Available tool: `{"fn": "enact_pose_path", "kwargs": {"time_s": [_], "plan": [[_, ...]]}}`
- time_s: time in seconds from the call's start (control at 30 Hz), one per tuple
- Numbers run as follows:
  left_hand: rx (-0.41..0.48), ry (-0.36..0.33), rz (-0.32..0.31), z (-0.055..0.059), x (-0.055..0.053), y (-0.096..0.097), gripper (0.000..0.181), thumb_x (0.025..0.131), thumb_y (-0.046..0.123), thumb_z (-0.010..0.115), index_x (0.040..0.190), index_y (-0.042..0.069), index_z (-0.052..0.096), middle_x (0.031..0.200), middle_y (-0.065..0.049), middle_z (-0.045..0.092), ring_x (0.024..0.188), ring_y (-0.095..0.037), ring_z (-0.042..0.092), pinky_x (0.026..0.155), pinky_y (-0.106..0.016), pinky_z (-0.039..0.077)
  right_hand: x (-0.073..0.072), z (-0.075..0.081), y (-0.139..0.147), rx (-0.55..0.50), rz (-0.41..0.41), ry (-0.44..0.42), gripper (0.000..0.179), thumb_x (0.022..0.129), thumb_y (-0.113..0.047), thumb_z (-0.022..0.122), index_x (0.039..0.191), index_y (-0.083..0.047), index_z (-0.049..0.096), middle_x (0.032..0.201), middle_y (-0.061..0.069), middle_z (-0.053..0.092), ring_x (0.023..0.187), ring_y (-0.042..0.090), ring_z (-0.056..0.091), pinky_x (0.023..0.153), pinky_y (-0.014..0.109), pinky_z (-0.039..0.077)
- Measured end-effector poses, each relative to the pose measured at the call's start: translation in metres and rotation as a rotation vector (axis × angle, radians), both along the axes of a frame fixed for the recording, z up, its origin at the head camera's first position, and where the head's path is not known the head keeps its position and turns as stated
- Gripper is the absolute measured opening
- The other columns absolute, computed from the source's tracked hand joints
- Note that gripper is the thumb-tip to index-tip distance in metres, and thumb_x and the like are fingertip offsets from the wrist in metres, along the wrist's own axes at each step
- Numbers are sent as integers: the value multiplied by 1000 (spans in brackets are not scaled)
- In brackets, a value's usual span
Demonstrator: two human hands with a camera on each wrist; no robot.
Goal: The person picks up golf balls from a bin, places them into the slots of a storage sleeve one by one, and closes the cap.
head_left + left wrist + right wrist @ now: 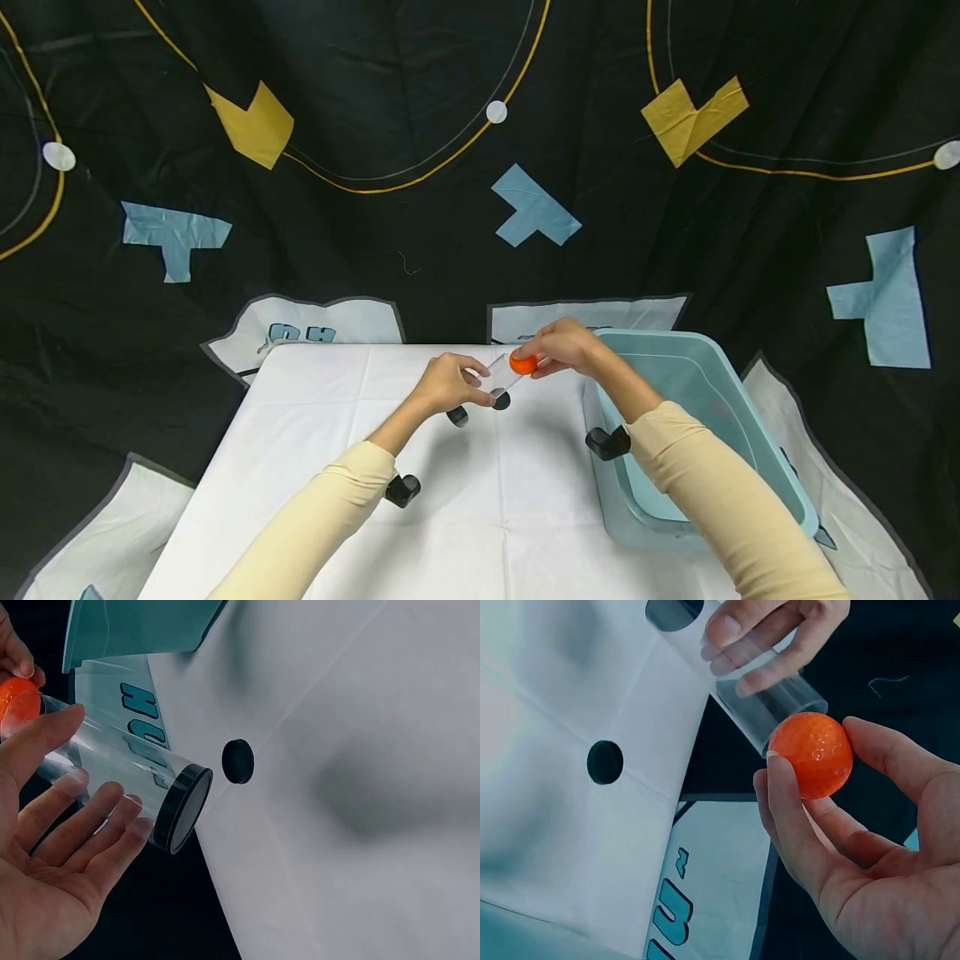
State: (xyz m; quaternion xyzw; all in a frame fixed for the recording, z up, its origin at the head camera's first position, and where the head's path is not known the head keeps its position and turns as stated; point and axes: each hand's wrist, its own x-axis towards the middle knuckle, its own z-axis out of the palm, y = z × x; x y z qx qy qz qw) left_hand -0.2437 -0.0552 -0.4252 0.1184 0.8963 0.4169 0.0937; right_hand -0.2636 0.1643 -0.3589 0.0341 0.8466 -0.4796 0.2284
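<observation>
Now the left hand [64,862] grips the clear tube [154,780] above the counter [450,533], mouth turned toward the right hand [889,862], seemingly to line up with the orange ball [814,755] pinched right at the rim.

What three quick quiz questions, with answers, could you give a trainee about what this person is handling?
1. Which hand holds the orange ball?
2. True or false: a loose black cap lies on the white table.
3. Multiple choice: the left hand holds a clear tube. How is the tube's end farther from the orange ball?
A) Bare and open
B) Closed by a dark end cap
C) Wrapped in yellow tape

Key:
1. The right hand.
2. True.
3. B.
</observation>
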Motion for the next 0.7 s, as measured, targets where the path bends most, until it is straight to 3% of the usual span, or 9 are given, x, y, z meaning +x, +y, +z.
{"fn": "enact_pose_path", "kwargs": {"time_s": [0.3, 0.53, 0.7], "plan": [[-2, 7, -13, 3, 2, 2, 39, 69, 22, 93, 104, 13, 79, 98, -7, 79, 91, -19, 73, 76, -33, 58, 0, -1, -3, -6, -3, -22, 33, 88, -23, 79, 108, 3, 74, 110, 18, 71, 87, 25, 73, 81, 32, 61], [0, 10, -23, 5, 1, 3, 38, 69, 24, 93, 104, 13, 79, 99, -10, 78, 91, -19, 73, 77, -34, 58, 2, 1, -5, -1, 5, -33, 34, 86, -24, 81, 105, 3, 74, 105, 16, 70, 86, 25, 73, 86, 36, 60], [-6, 4, -19, 5, 2, 3, 38, 69, 25, 93, 103, 14, 79, 97, -8, 78, 90, -19, 72, 76, -32, 57, 2, -1, -5, -14, 16, -51, 34, 87, -23, 81, 108, 4, 73, 106, 16, 71, 94, 30, 73, 87, 37, 60]]}}
